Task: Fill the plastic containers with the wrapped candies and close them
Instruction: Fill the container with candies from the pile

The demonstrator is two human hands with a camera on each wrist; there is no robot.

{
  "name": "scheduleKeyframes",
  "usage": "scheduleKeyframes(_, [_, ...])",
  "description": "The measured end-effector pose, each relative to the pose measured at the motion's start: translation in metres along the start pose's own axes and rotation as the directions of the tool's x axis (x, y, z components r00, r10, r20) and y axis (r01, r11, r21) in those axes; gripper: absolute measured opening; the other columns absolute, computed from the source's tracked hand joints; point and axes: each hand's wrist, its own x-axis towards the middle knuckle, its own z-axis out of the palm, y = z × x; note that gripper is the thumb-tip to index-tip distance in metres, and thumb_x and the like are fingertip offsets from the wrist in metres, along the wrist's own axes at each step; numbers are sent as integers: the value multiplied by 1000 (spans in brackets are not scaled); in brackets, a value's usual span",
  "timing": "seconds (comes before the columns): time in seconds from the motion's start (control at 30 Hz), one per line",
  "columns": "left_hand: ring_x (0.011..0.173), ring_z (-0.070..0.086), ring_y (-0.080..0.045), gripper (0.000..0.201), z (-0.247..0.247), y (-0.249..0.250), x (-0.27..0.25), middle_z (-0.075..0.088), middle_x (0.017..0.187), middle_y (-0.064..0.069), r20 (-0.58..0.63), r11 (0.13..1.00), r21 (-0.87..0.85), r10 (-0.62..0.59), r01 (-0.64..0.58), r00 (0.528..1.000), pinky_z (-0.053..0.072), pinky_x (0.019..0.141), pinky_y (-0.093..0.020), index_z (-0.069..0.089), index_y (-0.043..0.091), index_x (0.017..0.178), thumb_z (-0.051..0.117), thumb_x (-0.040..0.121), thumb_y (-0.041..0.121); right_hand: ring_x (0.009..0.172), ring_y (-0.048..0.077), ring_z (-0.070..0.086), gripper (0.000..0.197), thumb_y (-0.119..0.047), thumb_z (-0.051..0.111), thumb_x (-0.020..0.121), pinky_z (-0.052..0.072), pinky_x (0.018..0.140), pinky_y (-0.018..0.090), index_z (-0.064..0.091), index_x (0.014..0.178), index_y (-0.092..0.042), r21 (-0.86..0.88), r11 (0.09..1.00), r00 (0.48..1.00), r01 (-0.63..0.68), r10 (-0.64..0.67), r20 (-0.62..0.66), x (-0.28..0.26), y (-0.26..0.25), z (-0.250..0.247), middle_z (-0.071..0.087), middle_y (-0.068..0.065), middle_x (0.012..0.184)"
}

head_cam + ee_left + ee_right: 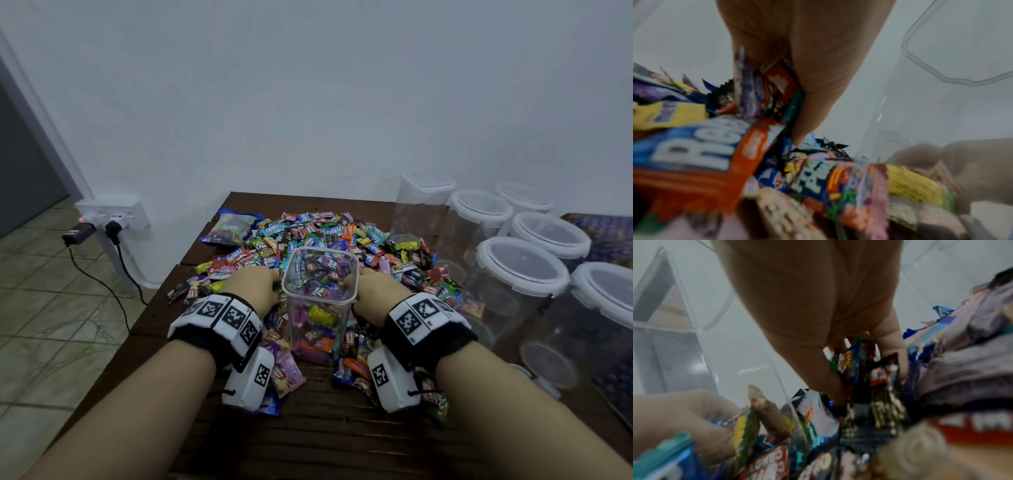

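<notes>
Beside the clear square container (320, 301) — each hand (left (251, 284), right (375, 291)) clutches crinkly candies (342, 233)

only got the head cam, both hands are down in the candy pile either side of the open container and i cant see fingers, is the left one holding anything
Observer: Yes. The left wrist view shows the left hand with its fingers curled round several wrapped candies.
Operator: and the right
Observer: The right wrist view shows the right hand gripping a second bunch of candies between thumb and fingers, down in the pile.
</notes>
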Motion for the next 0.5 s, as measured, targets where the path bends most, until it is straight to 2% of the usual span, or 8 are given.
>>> scheduleKeyframes(0.07, [84, 56, -27, 16, -1, -1, -1, 62, 89, -8, -43, 998, -58, -5, 2, 999, 40, 67, -29, 57, 16, 81, 47, 94, 15, 104, 30, 55, 39, -6, 48, 89, 50, 87, 39, 52, 124, -23, 27, 1000, 1000, -9, 9, -24, 0, 2, 0, 49, 10, 120])
scheduleKeyframes(0.13, [94, 60, -28, 17, -3, -2, -3, 67, 102, -10, -101, 991, -130, -2, -12, 995, 40, 69, -28, 65, 13, 101, 50, 95, 17, 106, 29, 53, 41, -5, 47, 90, 47, 87, 37, 51, 127, -22, 66, 998, 998, -20, 23, -55, -1, 4, -1, 49, 10, 120])
scheduleKeyframes(0.27, [101, 60, -28, 31, -5, -4, -4, 67, 115, -9, -195, 946, -324, -53, -13, 979, 47, 78, -33, 64, 18, 121, 57, 93, 28, 108, 28, 51, 48, -5, 47, 90, 43, 82, 33, 47, 133, -25, 156, 987, 991, -31, 51, -127, -6, 9, -2, 51, 9, 122])
scheduleKeyframes(0.4, [105, 56, -29, 33, -14, -3, -11, 64, 118, -13, -270, 889, -456, -89, -46, 959, 39, 77, -30, 62, 10, 121, 58, 94, 29, 109, 27, 51, 46, -7, 50, 89, 44, 86, 34, 49, 133, -22, 259, 966, 983, -24, 70, -171, -14, 11, -8, 52, 9, 124])
scheduleKeyframes(0.5, [99, 56, -26, 34, -19, -1, -16, 63, 121, -12, -327, 837, -541, -118, -83, 938, 36, 73, -26, 61, 11, 124, 57, 94, 26, 104, 27, 51, 41, -5, 48, 90, 43, 81, 32, 51, 129, -17, 303, 953, 972, -22, 92, -216, -22, 10, -14, 52, 10, 122])
